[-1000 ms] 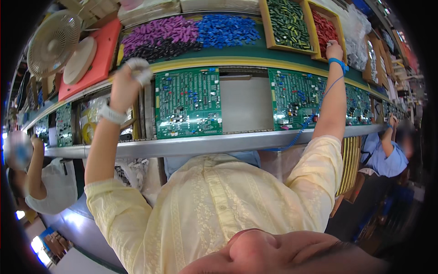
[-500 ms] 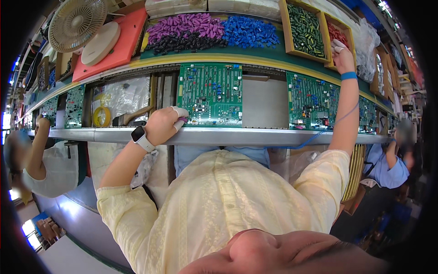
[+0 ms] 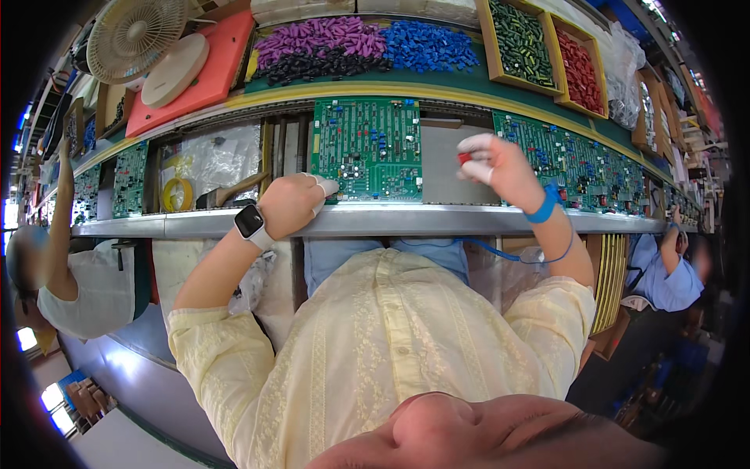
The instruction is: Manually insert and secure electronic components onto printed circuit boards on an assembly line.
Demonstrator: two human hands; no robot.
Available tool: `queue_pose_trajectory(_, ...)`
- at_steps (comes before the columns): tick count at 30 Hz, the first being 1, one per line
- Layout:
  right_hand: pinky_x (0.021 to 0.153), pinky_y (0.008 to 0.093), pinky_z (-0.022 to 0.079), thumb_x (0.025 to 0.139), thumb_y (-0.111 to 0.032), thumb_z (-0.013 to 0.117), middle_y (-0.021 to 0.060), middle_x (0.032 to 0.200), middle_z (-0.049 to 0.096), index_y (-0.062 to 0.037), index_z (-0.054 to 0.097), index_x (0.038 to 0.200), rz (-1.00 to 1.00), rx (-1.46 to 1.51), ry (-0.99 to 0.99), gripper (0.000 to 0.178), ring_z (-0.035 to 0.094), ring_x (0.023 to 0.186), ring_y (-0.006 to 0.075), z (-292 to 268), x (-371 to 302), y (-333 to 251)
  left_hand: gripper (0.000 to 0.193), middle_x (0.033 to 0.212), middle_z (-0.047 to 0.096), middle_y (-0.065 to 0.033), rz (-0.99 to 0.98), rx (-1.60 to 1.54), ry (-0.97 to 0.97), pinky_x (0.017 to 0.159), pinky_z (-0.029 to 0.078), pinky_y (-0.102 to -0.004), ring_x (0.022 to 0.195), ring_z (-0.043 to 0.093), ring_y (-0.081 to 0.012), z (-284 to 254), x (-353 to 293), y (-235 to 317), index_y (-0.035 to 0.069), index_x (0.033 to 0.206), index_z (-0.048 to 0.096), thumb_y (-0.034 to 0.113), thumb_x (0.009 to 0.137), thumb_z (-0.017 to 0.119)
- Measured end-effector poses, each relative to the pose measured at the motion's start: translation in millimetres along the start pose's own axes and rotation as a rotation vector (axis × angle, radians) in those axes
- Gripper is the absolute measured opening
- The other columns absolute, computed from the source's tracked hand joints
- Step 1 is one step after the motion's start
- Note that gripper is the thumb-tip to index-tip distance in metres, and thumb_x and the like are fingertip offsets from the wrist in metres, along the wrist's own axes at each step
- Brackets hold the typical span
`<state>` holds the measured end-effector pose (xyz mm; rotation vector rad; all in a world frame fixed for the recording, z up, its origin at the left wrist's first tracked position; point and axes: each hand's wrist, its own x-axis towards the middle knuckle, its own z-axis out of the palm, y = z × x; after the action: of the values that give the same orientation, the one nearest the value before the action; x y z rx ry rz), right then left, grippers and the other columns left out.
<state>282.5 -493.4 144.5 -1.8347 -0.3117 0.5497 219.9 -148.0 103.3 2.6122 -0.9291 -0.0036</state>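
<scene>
The left hand (image 3: 293, 205) rested curled on the metal rail (image 3: 406, 220), fingertips touching the lower left corner of the green circuit board (image 3: 367, 148), gripping nothing visible. The right hand (image 3: 492, 162), raised just right of that board, pinched 1 small red component (image 3: 464, 158) between capped fingertips. A blue wrist strap (image 3: 544, 206) circled that wrist. Trays of purple and blue parts (image 3: 367, 43) sat above.

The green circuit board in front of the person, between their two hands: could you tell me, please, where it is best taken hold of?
Probably by the bare side edges of the green circuit board, coming from left and right. It lies flat, its face crowded with small parts, so a grip on the rims spares them. Its near edge meets the metal rail, where the left hand rests; the right hand already holds a small red part.
</scene>
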Motion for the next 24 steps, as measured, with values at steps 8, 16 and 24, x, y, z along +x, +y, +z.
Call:
queue_pose_trajectory(8, 0.071, 0.0331, 0.048, 0.074, -0.009, 0.064, 0.0113, 0.09, 0.06, -0.0045, 0.06, 0.095, -0.351, -0.729, -0.05, 0.022, 0.06, 0.077, 0.0259, 51.9, -4.6, -5.5, 0.018, 0.071, 0.059, -0.0087, -0.008, 0.084, -0.12, 0.059, 0.048, -0.0383, 0.071, 0.059, -0.027, -1.0, 4.9, 6.7, 0.009, 0.092, 0.058, 0.008, 0.075, 0.051)
queue_pose_trajectory(16, 0.071, 0.0396, 0.045, 0.071, -0.011, 0.059, 0.0108, 0.076, 0.055, -0.0056, 0.063, 0.08, -0.442, -0.907, -0.004, 0.01, 0.055, 0.08, 0.0285, 65.3, 15.0, 14.6, 0.021, 0.078, 0.059, -0.0086, -0.016, 0.085, -0.088, 0.063, 0.049, -0.0361, 0.076, 0.059, -0.0261, -1.2, 3.0, 11.3, 0.008, 0.096, 0.059, 0.012, 0.075, 0.056)
queue_pose_trajectory(24, 0.071, 0.0404, 0.046, 0.069, -0.01, 0.059, 0.0128, 0.079, 0.057, -0.0025, 0.063, 0.077, -0.377, -1.016, -0.015, 0.012, 0.057, 0.079, 0.03, 69.5, 17.7, 8.8, 0.026, 0.088, 0.06, -0.009, -0.066, 0.018, 0.047, 0.069, 0.048, -0.0358, 0.081, 0.058, -0.0267, -4.7, -0.8, 5.0, 0.007, 0.099, 0.059, 0.016, 0.074, 0.063)
